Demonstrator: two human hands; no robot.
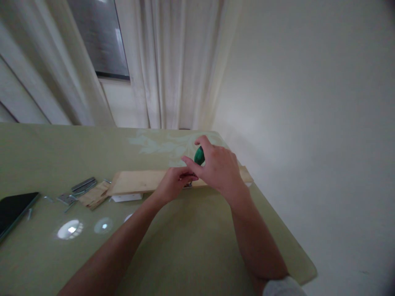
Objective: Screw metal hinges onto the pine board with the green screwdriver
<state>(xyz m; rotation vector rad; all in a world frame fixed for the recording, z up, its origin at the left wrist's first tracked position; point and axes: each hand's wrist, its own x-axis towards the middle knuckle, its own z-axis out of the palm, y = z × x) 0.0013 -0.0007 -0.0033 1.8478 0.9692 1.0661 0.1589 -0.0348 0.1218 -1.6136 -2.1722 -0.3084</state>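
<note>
A long pale wooden board (135, 181) lies across the table in front of me. My right hand (220, 168) is closed around the green handle of a screwdriver (199, 156), which stands tilted over the board. Its shaft is mostly hidden by my fingers. Close to the tool's lower end, the fingers of my left hand (174, 181) are pinched together over the board; what they hold is too small and covered to make out. Just below those fingertips, a small metal piece (187, 185) shows at the board's near edge.
A white block (127, 197) sits under the board's left part. Further left are small wood pieces (95, 195), metal hinges (83, 186) and several loose screws. A dark phone or tablet (17, 209) lies at the left. The table (185, 246) ends at the right, beside a wall.
</note>
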